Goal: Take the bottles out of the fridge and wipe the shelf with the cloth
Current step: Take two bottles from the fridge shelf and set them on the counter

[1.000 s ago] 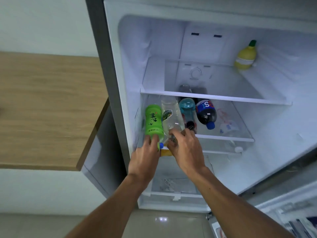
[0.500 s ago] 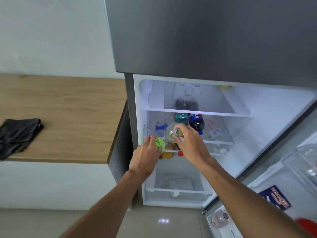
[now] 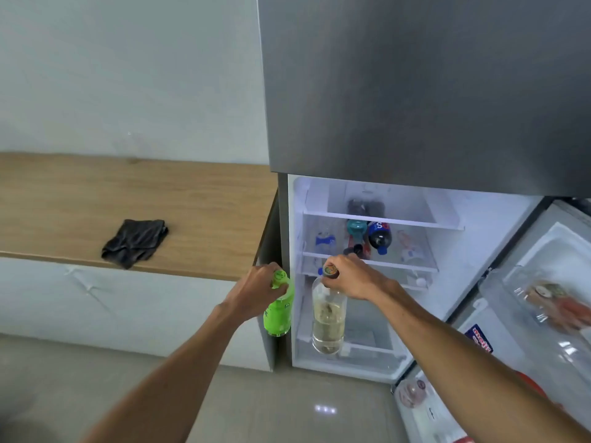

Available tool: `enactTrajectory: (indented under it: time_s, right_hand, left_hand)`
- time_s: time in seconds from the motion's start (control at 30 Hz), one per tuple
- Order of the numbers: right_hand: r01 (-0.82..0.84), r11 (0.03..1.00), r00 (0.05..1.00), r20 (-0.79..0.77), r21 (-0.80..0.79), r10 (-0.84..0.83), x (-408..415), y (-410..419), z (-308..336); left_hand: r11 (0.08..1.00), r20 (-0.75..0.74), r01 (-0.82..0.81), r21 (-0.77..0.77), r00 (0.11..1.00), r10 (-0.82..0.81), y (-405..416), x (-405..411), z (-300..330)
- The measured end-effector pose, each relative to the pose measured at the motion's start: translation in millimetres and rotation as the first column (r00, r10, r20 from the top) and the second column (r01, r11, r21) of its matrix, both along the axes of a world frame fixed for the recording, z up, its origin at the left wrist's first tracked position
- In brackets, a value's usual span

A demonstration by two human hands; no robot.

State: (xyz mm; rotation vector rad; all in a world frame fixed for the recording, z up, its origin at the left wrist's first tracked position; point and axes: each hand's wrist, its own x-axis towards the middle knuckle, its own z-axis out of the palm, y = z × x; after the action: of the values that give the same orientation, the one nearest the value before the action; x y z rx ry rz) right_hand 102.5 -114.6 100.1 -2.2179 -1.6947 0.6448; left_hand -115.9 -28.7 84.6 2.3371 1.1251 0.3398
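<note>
Hanging by their necks, two bottles are clear of the open grey fridge (image 3: 415, 91): the left hand (image 3: 256, 294) has its fingers wrapped round the top of a bright green plastic bottle (image 3: 277, 314), and the right hand (image 3: 350, 278) pinches the dark cap end of a clear plastic bottle of pale liquid (image 3: 329, 318). Both grips sit high, on the narrowest part, so the main risk, as I judge it, is a slip: chilled bottles may be damp, and the heavy bodies swing below the fingers. The clear one hangs just in front of the fridge's lower opening, and a swing could knock it against the frame.

More bottles lie on the glass middle shelf (image 3: 367, 262): a dark cola bottle with a blue cap (image 3: 379, 236), a teal-topped one (image 3: 355, 226), and what looks like a clear water bottle with a blue label (image 3: 324, 241), though glare makes that one hard to read. Lying on their sides, they could roll towards the front edge when a neighbour is pulled.

The dark grey folded cloth (image 3: 136, 243) waits on the wooden counter (image 3: 208, 219) to the left, well apart from the fridge; bottles set down there should stay off it, so it is free for wiping.
</note>
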Motion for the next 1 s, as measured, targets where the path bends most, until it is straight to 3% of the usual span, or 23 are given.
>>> enactTrajectory:
  time_s: [0.2,0.43,0.7,1.0]
  right_hand:
    - [-0.109,0.992,0.993,0.062,0.065,0.105,-39.4,8.5,52.0]
    - [-0.122,0.975,0.992,0.035,0.184,0.118,-82.4,60.5,113.1]
    - [-0.084,0.974,0.995,0.069,0.209,0.071,-133.9,148.9,112.1]
    - [0.129,0.963,0.990,0.017,0.235,-0.137,-160.3,259.1,93.4]
  left_hand:
    - [0.999,-0.014,-0.012,0.047,1.000,0.013,18.1,-41.9,60.9]
    - [0.993,-0.004,-0.038,0.109,0.999,0.039,52.5,-79.1,106.1]
    - [0.994,0.023,0.011,0.109,1.000,-0.014,160.4,-118.0,110.0]
    - [0.989,0.001,0.051,0.140,0.999,-0.052,292.3,-146.6,88.2]
